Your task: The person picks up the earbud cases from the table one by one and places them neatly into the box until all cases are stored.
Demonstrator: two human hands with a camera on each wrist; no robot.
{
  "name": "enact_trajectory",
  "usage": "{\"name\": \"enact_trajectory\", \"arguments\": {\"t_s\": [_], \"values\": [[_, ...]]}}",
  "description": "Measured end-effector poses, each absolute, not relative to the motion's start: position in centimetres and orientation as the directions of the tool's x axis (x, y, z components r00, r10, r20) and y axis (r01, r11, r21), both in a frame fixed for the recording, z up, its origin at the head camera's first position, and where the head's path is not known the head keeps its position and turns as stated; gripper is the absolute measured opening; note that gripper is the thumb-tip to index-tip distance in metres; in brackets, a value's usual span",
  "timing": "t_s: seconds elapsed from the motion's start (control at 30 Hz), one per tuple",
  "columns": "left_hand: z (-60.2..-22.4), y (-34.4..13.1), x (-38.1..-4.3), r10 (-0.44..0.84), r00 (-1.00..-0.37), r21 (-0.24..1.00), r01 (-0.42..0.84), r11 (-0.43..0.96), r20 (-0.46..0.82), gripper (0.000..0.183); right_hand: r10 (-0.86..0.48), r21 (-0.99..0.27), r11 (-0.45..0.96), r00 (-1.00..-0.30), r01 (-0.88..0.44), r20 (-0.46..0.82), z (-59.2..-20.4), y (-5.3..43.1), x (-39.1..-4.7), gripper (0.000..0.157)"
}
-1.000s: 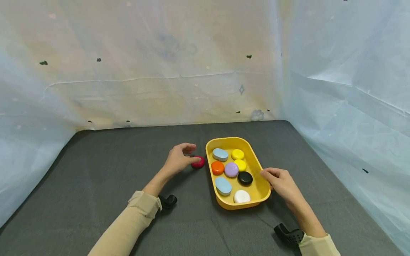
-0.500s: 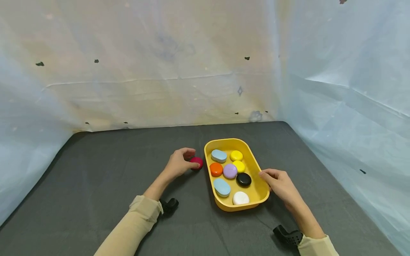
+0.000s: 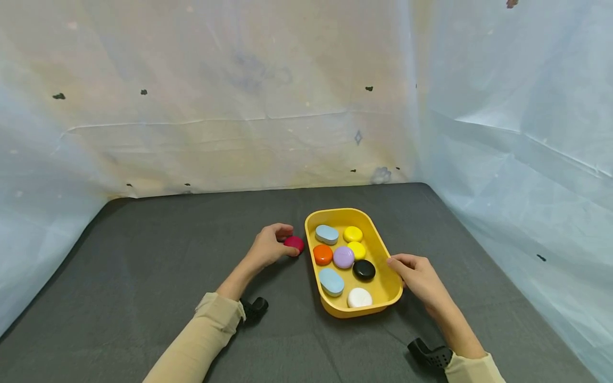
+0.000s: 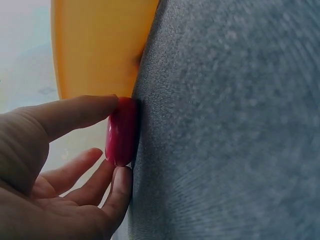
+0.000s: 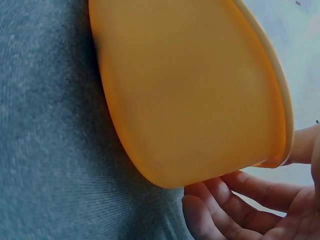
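Thumb and fingers of my left hand pinch a glossy crimson disc from opposite sides. The disc stays down at the grey cloth, just left of a yellow tray. My right hand grips the tray's right side near the front corner, thumb at the rim. In the right wrist view its fingers curl against the outer wall. Inside the tray lie two light blue ovals, two yellow discs, an orange disc, a lilac disc, a black disc and a white disc.
Dark grey cloth covers the table. Pale plastic sheeting hangs behind the table and along both sides. A black camera mount is strapped to the right wrist, and another to the left.
My left thumb has slid from over the disc down to its near side, and the fingers have closed on it. The right hand keeps its hold on the tray. The head view has shifted slightly.
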State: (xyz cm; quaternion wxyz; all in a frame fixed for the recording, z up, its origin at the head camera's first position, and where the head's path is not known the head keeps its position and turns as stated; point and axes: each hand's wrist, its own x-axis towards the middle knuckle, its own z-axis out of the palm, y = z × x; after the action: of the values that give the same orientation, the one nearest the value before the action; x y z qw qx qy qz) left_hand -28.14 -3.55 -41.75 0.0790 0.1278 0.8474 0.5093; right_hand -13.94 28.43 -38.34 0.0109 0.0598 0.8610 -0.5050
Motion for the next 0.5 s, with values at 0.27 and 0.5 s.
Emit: {"name": "enact_trajectory", "arguments": {"t_s": [0.27, 0.5], "values": [[-41.42, -3.59, -28.13, 0.326, -0.945, 0.864, 0.163, 0.476, -0.002, 0.062, 0.105, -0.863, 0.49, -0.991, 0.12, -0.078, -38.14, 28.25, -13.99, 0.04], [-41.24, -3.63, -27.94, 0.358, -0.934, 0.845, 0.186, 0.501, -0.006, 0.062, 0.106, -0.863, 0.49, -0.991, 0.123, -0.081, -38.24, 28.29, -13.96, 0.04]]}}
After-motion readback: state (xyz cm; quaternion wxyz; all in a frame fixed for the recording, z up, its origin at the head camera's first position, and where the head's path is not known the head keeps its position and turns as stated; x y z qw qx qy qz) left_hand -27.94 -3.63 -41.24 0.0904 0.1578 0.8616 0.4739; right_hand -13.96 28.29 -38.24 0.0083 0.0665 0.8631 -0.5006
